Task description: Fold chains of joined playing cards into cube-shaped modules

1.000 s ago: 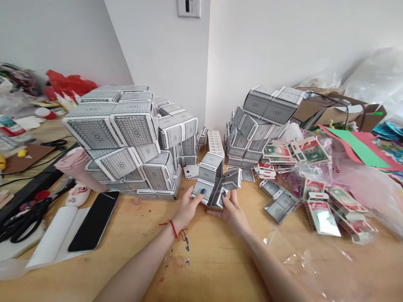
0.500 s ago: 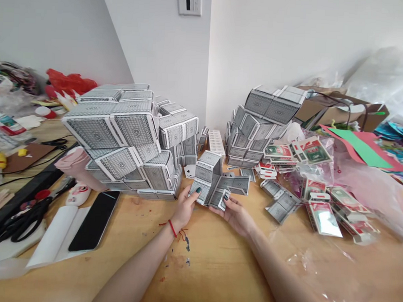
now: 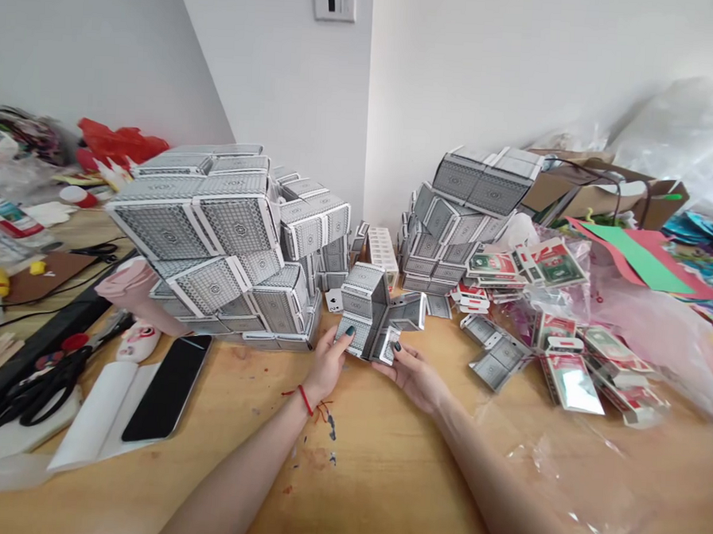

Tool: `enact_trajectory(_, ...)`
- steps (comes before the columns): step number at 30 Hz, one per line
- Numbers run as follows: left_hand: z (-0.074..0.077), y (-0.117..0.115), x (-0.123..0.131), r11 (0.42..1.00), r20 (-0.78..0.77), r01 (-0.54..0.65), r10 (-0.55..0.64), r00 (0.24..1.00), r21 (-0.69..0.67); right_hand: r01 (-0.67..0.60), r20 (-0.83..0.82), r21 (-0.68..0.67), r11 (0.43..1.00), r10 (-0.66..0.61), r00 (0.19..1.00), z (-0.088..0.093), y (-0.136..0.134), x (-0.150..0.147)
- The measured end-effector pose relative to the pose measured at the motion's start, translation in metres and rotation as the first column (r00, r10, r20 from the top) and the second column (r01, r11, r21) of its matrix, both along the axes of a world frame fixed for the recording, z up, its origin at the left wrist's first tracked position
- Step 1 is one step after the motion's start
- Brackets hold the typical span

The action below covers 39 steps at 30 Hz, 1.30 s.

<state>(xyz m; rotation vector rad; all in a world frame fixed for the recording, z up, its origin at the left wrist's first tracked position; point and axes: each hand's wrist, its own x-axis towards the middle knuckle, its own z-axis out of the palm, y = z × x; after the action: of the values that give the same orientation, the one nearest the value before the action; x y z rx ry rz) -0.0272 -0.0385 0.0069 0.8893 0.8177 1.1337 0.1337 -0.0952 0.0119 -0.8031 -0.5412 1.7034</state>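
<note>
Between my hands is a piece of folded playing cards (image 3: 363,307), with grey patterned panels and flaps standing out at the top and right. My left hand (image 3: 329,360) grips its lower left panel, thumb on the front. At the lower right flap, my right hand (image 3: 416,374) pinches the edge with the thumb on top. Behind the piece lies a loose playing card (image 3: 334,300). To the left rises a big stack of grey card boxes (image 3: 233,221), and a second stack of card boxes (image 3: 454,224) stands at the back right.
Folded card pieces (image 3: 498,358) and red-green card packs (image 3: 572,374) lie at right near clear plastic wrap. On the left are a phone (image 3: 168,389), black scissors (image 3: 57,391) and a white paper roll (image 3: 95,413). A long white box (image 3: 382,252) sits behind.
The right flap of the held card piece has folded inward, toward the left. My right hand has shifted slightly left; my left hand stays in nearly the same place.
</note>
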Motion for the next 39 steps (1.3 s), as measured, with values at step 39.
enact_trajectory(39, 0.006, 0.001, 0.006, 0.997, -0.075, -0.064, 0.060, 0.995, -0.045, 0.189, 0.242, 0.049, 0.981, -0.195, 0.950, 0.003, 0.003, -0.027)
